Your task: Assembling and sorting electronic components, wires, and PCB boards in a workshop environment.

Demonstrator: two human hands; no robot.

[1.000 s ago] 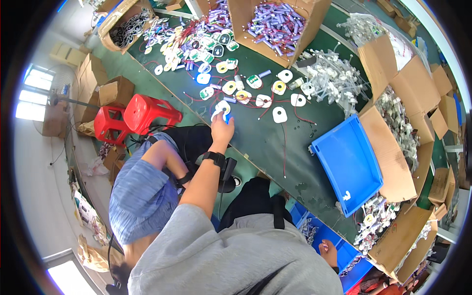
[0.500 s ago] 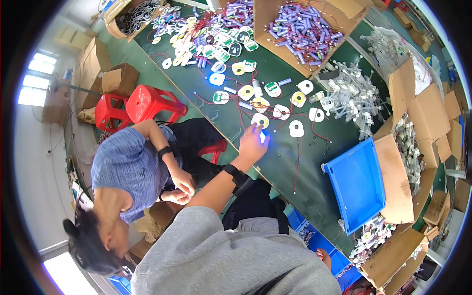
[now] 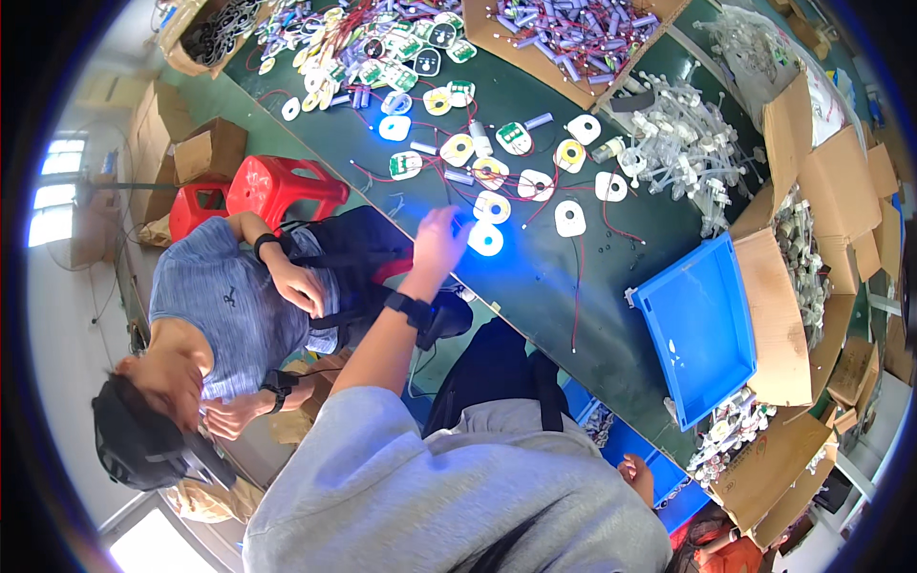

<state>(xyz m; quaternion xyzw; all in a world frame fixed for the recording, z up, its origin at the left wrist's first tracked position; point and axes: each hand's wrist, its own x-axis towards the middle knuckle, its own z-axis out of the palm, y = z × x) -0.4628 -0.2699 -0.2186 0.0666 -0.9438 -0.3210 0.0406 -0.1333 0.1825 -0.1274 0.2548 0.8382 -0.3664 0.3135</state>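
Observation:
My left hand, a black band on its wrist, is over the near table edge. Its fingers are apart and nothing shows in them. Just right of the fingertips, a white disc-shaped lamp piece glows bright with a blue halo on the table. Touching or nearly touching it is a white piece with a yellow ring. Farther off, another lamp piece shines blue-white. My right hand is low beside my body, fingers curled and partly hidden; whatever they hold, if anything, cannot be seen.
A blue tray lies at the right, beside open cardboard boxes. Purple cylindrical cells with red wires fill a far carton. Clear plastic parts are heaped nearby. A person sits at the left near red stools.
My left hand has drawn back leftward, off the glowing lamp piece, which now shows whole. The seated person has raised one hand toward the head and moved the other away from it.

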